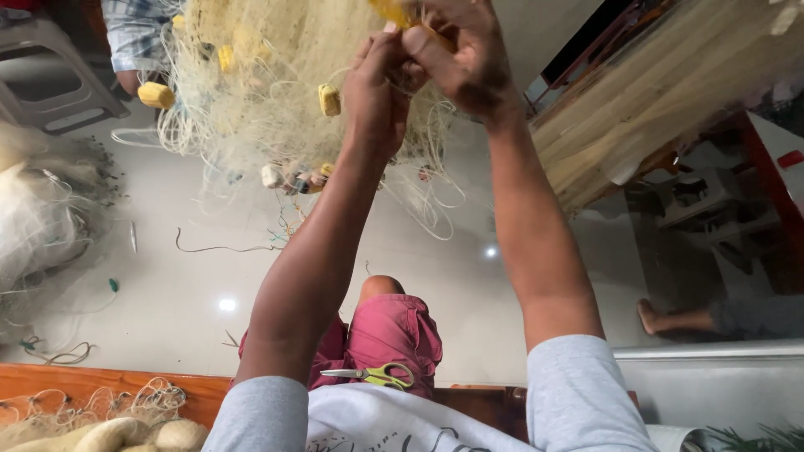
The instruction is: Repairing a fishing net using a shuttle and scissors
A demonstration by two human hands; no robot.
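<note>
At the top of the frame hangs the big pale fishing net, dotted with yellow floats. My left hand and right hand are raised together, pinching its cord beside one float; keeping it taut seems wise. Lower centre, green-handled scissors rest on my lap. No labels or signs show.

Glossy pale floor under heaped netting.

Soft, even daylight, two small glare spots on the glossy floor, sharp focus, wide-angle bending at the edges.
</note>
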